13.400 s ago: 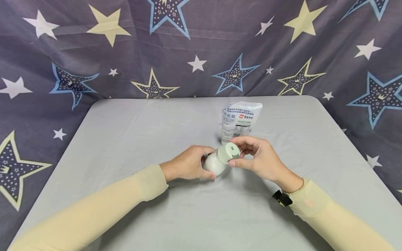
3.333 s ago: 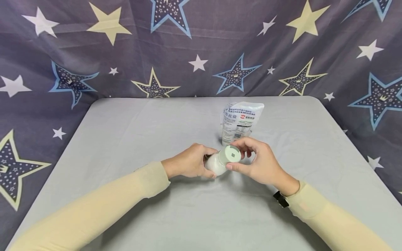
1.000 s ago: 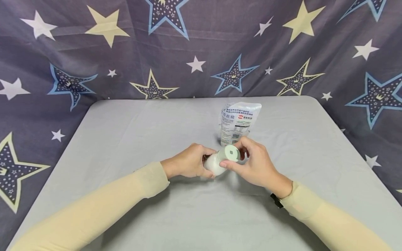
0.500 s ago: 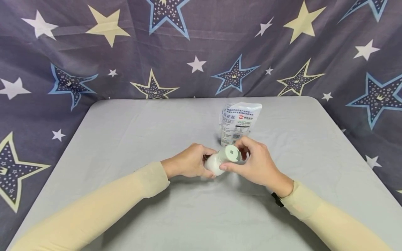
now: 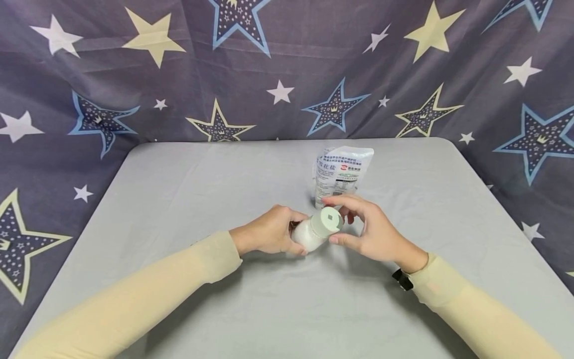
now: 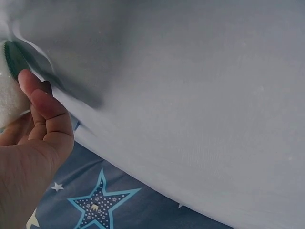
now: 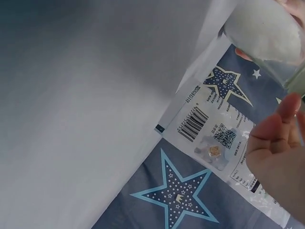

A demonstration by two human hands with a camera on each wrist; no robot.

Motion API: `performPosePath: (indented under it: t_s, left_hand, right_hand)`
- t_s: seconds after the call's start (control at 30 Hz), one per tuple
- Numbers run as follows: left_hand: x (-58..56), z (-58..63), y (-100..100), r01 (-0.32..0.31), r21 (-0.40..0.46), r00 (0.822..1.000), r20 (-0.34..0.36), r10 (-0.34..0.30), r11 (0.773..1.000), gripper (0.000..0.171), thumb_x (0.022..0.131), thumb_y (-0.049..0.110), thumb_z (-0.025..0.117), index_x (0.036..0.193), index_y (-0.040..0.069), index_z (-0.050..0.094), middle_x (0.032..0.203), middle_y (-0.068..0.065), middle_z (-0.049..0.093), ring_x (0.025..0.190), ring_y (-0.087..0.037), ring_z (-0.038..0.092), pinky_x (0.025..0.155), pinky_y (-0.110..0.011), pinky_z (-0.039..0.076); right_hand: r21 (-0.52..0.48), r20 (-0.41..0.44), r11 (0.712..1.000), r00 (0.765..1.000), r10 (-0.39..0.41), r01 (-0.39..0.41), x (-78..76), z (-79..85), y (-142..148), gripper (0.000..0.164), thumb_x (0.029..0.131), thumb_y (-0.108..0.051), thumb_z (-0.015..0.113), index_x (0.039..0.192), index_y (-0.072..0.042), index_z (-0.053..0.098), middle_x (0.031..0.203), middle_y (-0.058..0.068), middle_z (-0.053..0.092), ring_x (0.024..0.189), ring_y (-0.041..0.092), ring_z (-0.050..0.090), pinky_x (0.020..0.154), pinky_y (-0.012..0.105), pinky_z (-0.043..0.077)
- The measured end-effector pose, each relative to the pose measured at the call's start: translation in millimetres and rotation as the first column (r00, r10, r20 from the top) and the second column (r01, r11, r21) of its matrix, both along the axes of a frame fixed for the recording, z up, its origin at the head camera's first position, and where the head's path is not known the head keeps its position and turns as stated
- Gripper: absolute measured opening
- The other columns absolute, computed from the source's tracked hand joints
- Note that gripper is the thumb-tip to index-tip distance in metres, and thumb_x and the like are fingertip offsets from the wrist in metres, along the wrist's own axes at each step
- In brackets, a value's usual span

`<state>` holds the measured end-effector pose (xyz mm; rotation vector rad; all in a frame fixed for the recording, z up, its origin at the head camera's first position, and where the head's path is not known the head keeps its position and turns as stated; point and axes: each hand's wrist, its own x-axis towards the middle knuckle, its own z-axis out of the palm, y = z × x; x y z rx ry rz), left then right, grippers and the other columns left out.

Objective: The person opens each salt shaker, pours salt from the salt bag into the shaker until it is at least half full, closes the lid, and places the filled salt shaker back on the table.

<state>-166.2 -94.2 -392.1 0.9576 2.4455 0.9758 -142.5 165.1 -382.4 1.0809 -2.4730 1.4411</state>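
A clear seasoning jar (image 5: 308,237) full of white grains leans toward the right in the head view. My left hand (image 5: 270,232) grips its body from the left, thumb on the near side. A pale green cap (image 5: 326,222) with a small square mark tops the jar. Around that cap my right hand (image 5: 375,230) curves loosely; the index finger is above it, the thumb slightly clear of its lower edge. In the right wrist view the right fingertips are close to the cap (image 7: 297,85). The left wrist view shows only part of the jar (image 6: 13,98).
Just behind the hands a white printed salt bag (image 5: 342,167) stands upright; its barcode side shows in the right wrist view. The grey-covered table (image 5: 215,184) ends at a dark star-patterned curtain (image 5: 287,60).
My right hand has turned and loosened from the cap, with its thumb now off the cap's near side and its wrist farther right. The left hand and jar have barely moved.
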Motion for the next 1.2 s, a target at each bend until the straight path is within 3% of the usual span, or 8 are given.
performPosePath:
  t_s: [0.4,0.8,1.07,1.2]
  left_hand:
    - [-0.2,0.6,0.8,-0.001,-0.01,1.0,-0.008,0.001,1.0,0.056,0.073,0.017,0.094,0.124,0.01,0.073,0.104,0.003,0.076,0.08,-0.012,0.064,0.071,-0.024,0.053]
    - [0.4,1.0,0.4,-0.003,0.001,1.0,0.006,0.002,1.0,0.055,0.073,0.016,0.094,0.124,0.01,0.073,0.1,0.004,0.075,0.078,-0.013,0.064,0.069,-0.024,0.053]
    - [0.1,1.3,0.1,0.001,0.015,1.0,0.007,-0.002,1.0,0.052,0.072,0.014,0.094,0.119,0.01,0.074,0.096,0.005,0.074,0.077,-0.015,0.064,0.067,-0.024,0.053]
    - [0.2,0.8,-0.2,0.008,0.012,1.0,-0.002,-0.008,1.0,0.054,0.072,0.014,0.094,0.122,0.009,0.074,0.098,0.004,0.075,0.076,-0.015,0.064,0.066,-0.024,0.052]
  right_hand:
    - [-0.033,0.023,0.998,0.998,-0.054,0.055,1.6,-2.3,-2.2,0.056,0.071,-0.013,0.095,0.121,-0.018,0.07,0.105,-0.008,0.07,0.087,0.015,0.057,0.073,0.039,0.046]
    - [-0.034,-0.053,0.98,0.979,-0.199,0.198,8.0,-5.5,-13.0,0.044,0.067,-0.023,0.098,0.094,-0.015,0.064,0.083,-0.006,0.063,0.071,0.02,0.058,0.062,0.035,0.047]
    - [0.01,-0.085,0.968,0.965,-0.248,0.25,8.4,-5.9,-15.4,0.044,0.068,-0.028,0.098,0.091,-0.018,0.063,0.08,-0.01,0.062,0.068,0.015,0.057,0.058,0.035,0.048]
    - [0.025,-0.059,0.975,0.974,-0.218,0.22,7.8,-4.0,-12.5,0.053,0.066,-0.029,0.099,0.104,-0.016,0.066,0.085,-0.009,0.064,0.072,0.015,0.059,0.061,0.036,0.05]
